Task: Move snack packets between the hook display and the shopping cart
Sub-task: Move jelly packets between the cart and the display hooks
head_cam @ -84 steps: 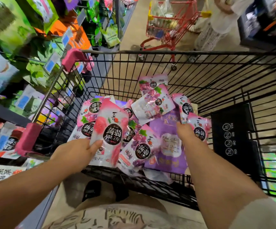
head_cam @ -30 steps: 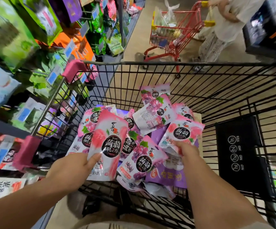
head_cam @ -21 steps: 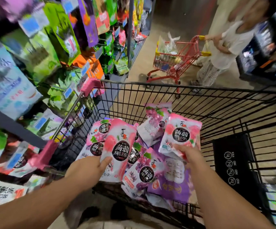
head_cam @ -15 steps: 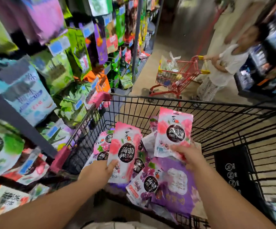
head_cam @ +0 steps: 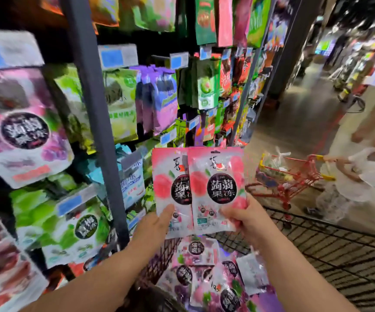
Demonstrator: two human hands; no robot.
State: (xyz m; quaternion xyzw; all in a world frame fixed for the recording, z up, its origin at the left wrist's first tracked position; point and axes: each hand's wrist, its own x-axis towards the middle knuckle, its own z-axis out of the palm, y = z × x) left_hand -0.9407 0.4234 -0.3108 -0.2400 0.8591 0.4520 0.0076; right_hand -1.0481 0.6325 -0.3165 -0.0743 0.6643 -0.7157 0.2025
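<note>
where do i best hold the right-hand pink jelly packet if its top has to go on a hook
By its lower right corner, from below, much as the right hand pinches the right pink packet now. It is flat and upright, so the top edge is left free for a hook, and the left pink packet sits against its left edge.

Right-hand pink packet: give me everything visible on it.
The right-hand pink packet is a flat, glossy, plastic-looking pouch. It is pink with round fruit pictures, a black circle of white characters at its centre and small print along the bottom. It is held upright, facing the camera, above the shopping cart. The right hand pinches its lower right corner. Its left edge overlaps a matching packet held by the left hand.
</note>
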